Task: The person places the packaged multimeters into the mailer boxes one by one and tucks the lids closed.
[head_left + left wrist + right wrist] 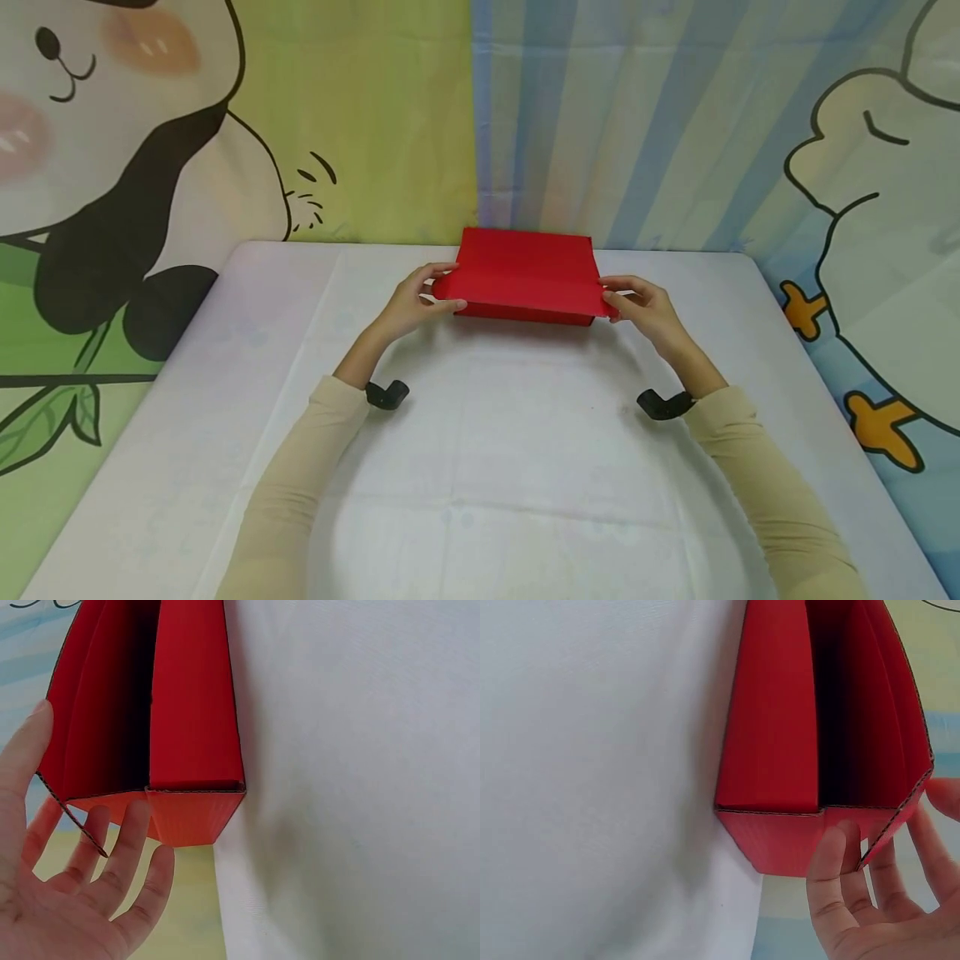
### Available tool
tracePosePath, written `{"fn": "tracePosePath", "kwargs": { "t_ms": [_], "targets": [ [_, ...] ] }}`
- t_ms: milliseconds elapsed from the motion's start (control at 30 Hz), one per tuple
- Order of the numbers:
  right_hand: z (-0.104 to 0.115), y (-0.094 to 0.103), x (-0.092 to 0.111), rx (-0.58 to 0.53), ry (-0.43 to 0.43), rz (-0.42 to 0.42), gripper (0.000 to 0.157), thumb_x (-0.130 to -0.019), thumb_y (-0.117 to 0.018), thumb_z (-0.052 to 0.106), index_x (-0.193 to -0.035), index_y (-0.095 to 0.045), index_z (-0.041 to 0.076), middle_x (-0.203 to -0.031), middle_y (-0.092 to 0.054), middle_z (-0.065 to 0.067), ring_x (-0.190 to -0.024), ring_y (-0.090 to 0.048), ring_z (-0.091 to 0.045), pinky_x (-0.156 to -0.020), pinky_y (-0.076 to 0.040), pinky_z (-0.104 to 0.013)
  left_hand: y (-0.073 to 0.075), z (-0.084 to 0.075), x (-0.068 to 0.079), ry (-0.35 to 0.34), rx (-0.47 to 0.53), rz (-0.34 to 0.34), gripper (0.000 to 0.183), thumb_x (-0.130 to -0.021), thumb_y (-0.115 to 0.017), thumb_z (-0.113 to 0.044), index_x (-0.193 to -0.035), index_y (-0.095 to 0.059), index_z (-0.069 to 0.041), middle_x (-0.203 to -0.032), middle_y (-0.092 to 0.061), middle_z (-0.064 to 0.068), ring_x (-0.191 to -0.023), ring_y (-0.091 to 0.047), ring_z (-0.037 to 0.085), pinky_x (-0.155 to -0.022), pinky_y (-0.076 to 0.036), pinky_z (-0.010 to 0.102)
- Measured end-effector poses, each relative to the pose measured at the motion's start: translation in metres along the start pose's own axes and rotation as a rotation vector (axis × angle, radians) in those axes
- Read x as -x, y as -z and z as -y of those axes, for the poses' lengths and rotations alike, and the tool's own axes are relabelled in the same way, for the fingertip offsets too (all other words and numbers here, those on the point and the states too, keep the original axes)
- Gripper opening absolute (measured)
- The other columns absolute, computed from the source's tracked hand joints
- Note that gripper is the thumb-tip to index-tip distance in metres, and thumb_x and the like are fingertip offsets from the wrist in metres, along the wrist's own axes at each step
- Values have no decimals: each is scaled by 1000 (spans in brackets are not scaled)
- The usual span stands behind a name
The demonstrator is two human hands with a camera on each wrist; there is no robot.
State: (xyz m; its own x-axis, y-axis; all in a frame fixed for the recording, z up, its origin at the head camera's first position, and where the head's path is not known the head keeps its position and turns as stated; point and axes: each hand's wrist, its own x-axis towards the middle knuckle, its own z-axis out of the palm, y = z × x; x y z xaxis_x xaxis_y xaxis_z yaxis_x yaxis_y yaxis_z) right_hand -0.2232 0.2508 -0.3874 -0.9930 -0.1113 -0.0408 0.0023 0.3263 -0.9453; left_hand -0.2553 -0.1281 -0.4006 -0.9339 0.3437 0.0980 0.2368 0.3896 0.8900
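The red box (525, 314) lies near the far edge of the tabletop (525, 458), with its long front wall facing the person. It is corrugated cardboard, and every face in view is plain red. Its lid (517, 293) is tipped over the top but raised at the front, so both wrist views look into the dark inside between the lid and the front wall. The cut edges show brown, wavy board, seen best along the side flap (889, 835) at the lid's right end.

The left hand (411, 302) grips the lid by its left end, thumb toward the front corner, with the other fingers spread behind the edge and close to the box's left wall. The right hand (648, 312) mirrors it, pinching the lid's right end between thumb and fingers. The two hands stand well apart, with the whole width of the box between them.

White cloth runs wide to the left and right of the box and stretches from its front wall back toward the person; behind the box only a narrow strip lies before the backdrop (397, 125). Both sleeves (292, 492) are cream, and a black wrist piece (386, 395) juts inward from each wrist. The backdrop carries a panda drawing at left, blue stripes behind the box, and a white cartoon animal at right.
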Motion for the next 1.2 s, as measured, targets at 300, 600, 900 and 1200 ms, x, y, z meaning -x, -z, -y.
{"fn": "tracePosePath", "kwargs": {
  "t_ms": [300, 600, 900, 1200],
  "targets": [
    [-10, -4, 1, -29, 12, 2, 43, -92, -58, 30, -127, -54, 7, -112, -56, 5, -80, -62, -6, -74, -53, -19, -4, 3, 4, -20, -38, 10, 63, -78, -75, -19, -134, -46, -18, -133, -47, 6, -106, -51, 26, -86, -48, 42],
    [-18, -7, 3, -53, -7, 7, 44, -91, -59, 30, -128, -53, 6, -115, -55, 3, -85, -60, -6, -74, -53, -20, -5, 16, 5, -33, -36, 43, 63, -78, -76, -22, -134, -46, -20, -133, -46, 4, -102, -53, 26, -85, -51, 38],
    [-24, -10, 4, -44, -12, 2, 42, -92, -58, 30, -128, -53, 8, -117, -52, 2, -93, -57, -7, -77, -54, -25, -8, 18, 9, -9, -20, 66, 65, -80, -74, -25, -137, -43, -20, -137, -43, 6, -100, -56, 29, -84, -50, 40],
    [-32, -18, 11, -128, 20, -19, 42, -91, -60, 25, -128, -53, 7, -114, -53, 5, -93, -56, -5, -74, -50, -16, -10, 21, 14, 52, -28, 93, 54, -88, -62, -36, -137, -43, -26, -141, -41, -2, -105, -54, 26, -89, -48, 39]
  ]
}}
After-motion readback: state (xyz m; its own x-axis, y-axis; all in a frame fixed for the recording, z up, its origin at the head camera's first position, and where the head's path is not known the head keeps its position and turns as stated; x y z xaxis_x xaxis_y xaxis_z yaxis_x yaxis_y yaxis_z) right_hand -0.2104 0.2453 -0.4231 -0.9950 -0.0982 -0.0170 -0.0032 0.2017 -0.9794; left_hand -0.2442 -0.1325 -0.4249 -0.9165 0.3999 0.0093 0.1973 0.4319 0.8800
